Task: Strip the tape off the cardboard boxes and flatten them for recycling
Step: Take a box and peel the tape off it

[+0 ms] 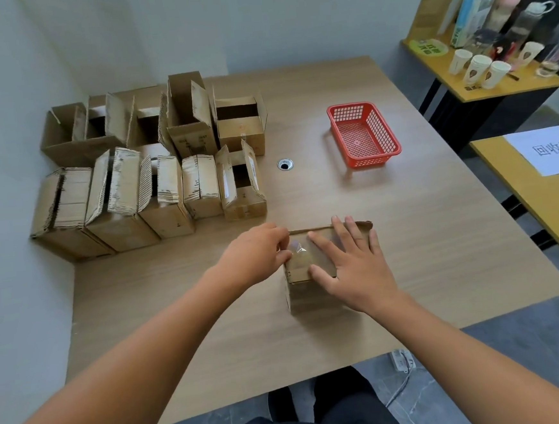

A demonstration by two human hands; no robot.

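A small cardboard box (pixel 306 293) stands near the front middle of the table (pixel 440 232). Clear tape (pixel 298 248) runs over its closed top, and one end is lifted and crinkled. My left hand (pixel 258 253) pinches that lifted tape end at the box's left top edge. Spread flat on the top flaps, my right hand (pixel 352 266) presses the box down with straight fingers. Several other cardboard boxes (pixel 153 161) stand in two rows at the table's back left, most with their flaps up.
A red plastic basket (pixel 364 133) sits at the back right of the table, with a cable hole (pixel 284 164) to its left. A yellow side table (pixel 481 72) holds paper cups and bottles. Another yellow table at the right carries a white sign (pixel 556 153).
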